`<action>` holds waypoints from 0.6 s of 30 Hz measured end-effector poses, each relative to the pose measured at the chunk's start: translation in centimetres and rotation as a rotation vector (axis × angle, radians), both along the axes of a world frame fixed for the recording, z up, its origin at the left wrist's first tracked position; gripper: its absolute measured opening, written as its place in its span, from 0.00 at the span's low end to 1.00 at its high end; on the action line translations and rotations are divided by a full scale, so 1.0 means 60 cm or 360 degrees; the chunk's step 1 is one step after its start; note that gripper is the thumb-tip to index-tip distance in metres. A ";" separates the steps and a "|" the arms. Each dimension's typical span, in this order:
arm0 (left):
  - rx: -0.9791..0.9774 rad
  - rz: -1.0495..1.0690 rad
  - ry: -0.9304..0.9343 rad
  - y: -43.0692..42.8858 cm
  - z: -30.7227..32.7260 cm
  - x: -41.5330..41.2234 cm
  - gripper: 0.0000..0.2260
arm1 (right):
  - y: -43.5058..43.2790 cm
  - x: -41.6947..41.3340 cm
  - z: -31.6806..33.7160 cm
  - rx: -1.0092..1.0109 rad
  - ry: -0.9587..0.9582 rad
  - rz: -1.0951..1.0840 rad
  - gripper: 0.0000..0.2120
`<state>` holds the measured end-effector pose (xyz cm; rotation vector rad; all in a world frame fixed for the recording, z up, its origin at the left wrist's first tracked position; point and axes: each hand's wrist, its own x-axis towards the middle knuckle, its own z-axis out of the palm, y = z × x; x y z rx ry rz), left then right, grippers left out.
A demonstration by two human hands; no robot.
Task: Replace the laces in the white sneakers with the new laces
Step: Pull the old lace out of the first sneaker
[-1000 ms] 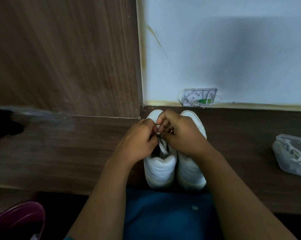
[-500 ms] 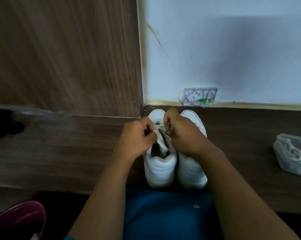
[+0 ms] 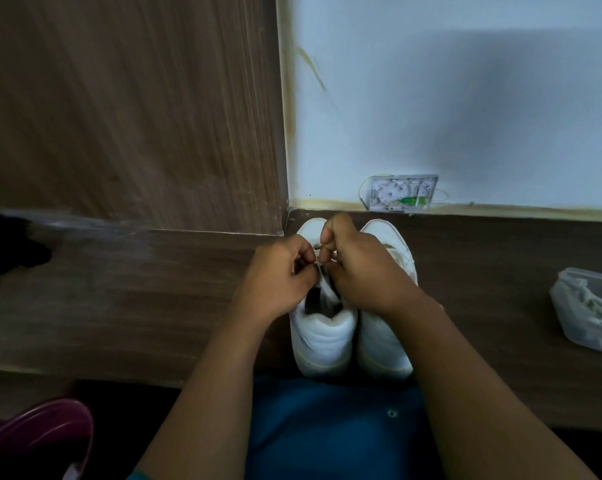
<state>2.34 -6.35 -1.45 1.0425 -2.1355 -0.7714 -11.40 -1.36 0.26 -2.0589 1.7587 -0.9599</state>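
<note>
At desk (image 3: pixel 147 306) edge, left hand (image 3: pixel 279 276) and right hand (image 3: pixel 359 269) pinch the sneakers' (image 3: pixel 323 338) lace (image 3: pixel 317 252).

White sneakers (image 3: pixel 323 337), wood-grain brown table (image 3: pixel 136 289)

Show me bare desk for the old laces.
Bare desk: between the sneakers and the dark object at left; between them and the bag at right. Crowded at the sneakers, where left hand and right hand pinch a lace.

Left hand (image 3: pixel 278 275), right hand (image 3: pixel 361 265) cover sneaker (image 3: pixel 322 336) lacing (image 3: pixel 317 252); bag (image 3: pixel 587 310) clipped right.
</note>
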 end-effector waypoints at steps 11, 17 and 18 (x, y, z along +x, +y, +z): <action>0.0197 0.0196 0.0098 0.003 -0.001 -0.005 0.10 | -0.001 -0.024 -0.006 -0.0046 -0.0090 -0.0163 0.14; 0.0206 0.0145 0.0130 0.002 0.000 -0.003 0.12 | -0.006 -0.007 -0.012 -0.0021 -0.0153 0.0032 0.17; 0.0211 0.0130 0.0136 0.003 -0.001 -0.002 0.12 | -0.006 -0.007 -0.011 -0.0016 -0.0131 0.0030 0.17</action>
